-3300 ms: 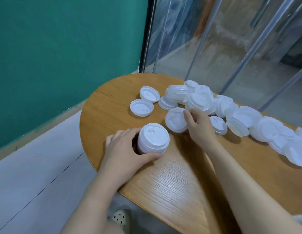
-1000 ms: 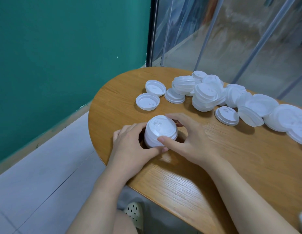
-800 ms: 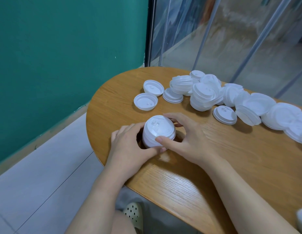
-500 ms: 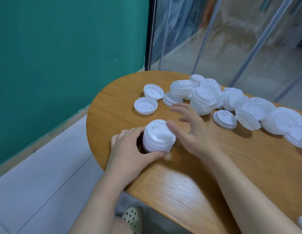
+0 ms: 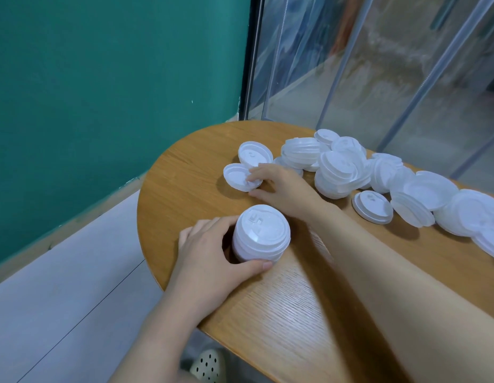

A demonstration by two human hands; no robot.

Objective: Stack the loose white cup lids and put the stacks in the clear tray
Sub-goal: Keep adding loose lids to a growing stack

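Head view: stack of white lids [image 5: 261, 234] is gripped by left hand [image 5: 212, 255]; upturned loose lid [image 5: 237, 176] is pinched by right hand [image 5: 281, 189]

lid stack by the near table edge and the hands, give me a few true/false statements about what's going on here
1. The left hand grips the lid stack. True.
2. The right hand rests on top of that stack. False: it has reached away to a loose lid lying further left on the table, with its fingertips on that lid.
3. The stack stands upright on the wood. True.
4. A clear tray holding lids sits beside the stack. False: no tray is in view.
5. All remaining lids are neatly stacked. False: the lid pile lies jumbled, many lids tilted and overlapping.
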